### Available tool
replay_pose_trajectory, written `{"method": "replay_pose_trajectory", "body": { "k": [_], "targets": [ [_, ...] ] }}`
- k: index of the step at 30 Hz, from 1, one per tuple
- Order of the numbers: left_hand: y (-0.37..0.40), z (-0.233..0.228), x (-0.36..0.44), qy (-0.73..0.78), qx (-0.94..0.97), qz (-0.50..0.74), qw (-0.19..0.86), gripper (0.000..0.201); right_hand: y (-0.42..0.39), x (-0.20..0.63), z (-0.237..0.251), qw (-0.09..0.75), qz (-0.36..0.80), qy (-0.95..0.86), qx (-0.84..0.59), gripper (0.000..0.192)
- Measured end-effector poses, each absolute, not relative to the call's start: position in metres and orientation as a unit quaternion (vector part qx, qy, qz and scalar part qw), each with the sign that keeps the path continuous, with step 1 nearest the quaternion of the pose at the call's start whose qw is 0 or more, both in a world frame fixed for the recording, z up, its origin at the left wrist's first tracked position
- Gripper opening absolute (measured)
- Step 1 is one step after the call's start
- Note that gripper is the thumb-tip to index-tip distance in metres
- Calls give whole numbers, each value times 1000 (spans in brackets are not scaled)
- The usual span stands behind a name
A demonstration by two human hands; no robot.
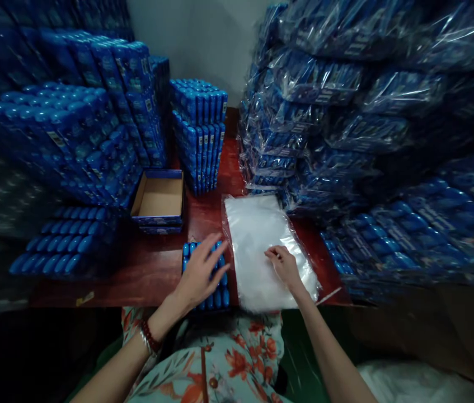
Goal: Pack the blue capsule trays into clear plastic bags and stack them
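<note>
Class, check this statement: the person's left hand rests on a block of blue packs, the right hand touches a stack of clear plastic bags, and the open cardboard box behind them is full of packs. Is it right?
Not quite. The head view shows the open cardboard box empty. The rest stands: left hand on the block of blue packs, right hand on the clear plastic bags.

Table top (153,268): dark red wood, smooth, slight sheen. Flat bags (262,246): thin clear plastic film, glossy, lightly creased. Blue packs (220,296): hard-looking plastic, shiny. Open box (159,197): matt brown cardboard inside, printed blue outside. Wrapped bundles (324,84): crinkled glossy film.
</note>
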State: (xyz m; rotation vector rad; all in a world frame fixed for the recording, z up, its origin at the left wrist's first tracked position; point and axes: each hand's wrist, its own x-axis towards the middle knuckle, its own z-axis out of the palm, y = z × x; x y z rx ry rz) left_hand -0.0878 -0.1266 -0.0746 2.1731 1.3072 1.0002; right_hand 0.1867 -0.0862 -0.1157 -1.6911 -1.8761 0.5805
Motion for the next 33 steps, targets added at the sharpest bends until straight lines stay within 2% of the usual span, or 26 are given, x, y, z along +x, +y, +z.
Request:
{"method": "replay_pose_trajectory", "body": {
  "k": [2, 5, 8, 9, 11, 14, 16, 18, 21, 24, 27, 31, 33],
  "targets": [
    [-125, -62, -72, 387, 840, 295, 241, 42, -83, 197, -111, 222, 212, -729, -612, 20],
    [-121, -50, -53, 361, 850, 266, 276, 38, -89, 210, -114, 149, 187, -769, -593, 32],
    [-117, -48, -44, 369, 832, 258, 325, 39, -93, 209, -123, 168, 177, -764, -598, 16],
    [-116, -50, -41, 369, 830, 248, 337, 43, -92, 206, -123, 178, 179, -760, -599, 17],
    [-114, -57, -33, 370, 838, 219, 337, 63, -85, 200, -119, 183, 184, -755, -602, 22],
    [-111, -66, -11, 388, 860, 183, 276, 111, -69, 190, -100, 177, 180, -752, -609, 28],
    [-107, -68, 8, 409, 868, 184, 215, 123, -59, 185, -81, 164, 171, -756, -610, 30],
    [-101, -66, 26, 428, 868, 194, 159, 109, -51, 180, -63, 144, 156, -764, -610, 31],
    [-84, -56, 39, 443, 874, 178, 96, 68, -42, 177, -40, 106, 130, -773, -611, 32],
    [-59, -39, 33, 401, 903, 142, 52, 42, -36, 180, -22, 73, 116, -788, -600, 31],
    [-32, -20, 19, 362, 918, 147, 71, 30, -35, 184, -1, 65, 107, -797, -591, 31],
    [-6, 3, 4, 347, 919, 148, 119, 16, -46, 175, 22, 162, 67, -808, -563, 34],
    [-2, 11, -3, 330, 922, 133, 153, 11, -50, 163, 27, 162, 23, -824, -542, 34]
  ]
}}
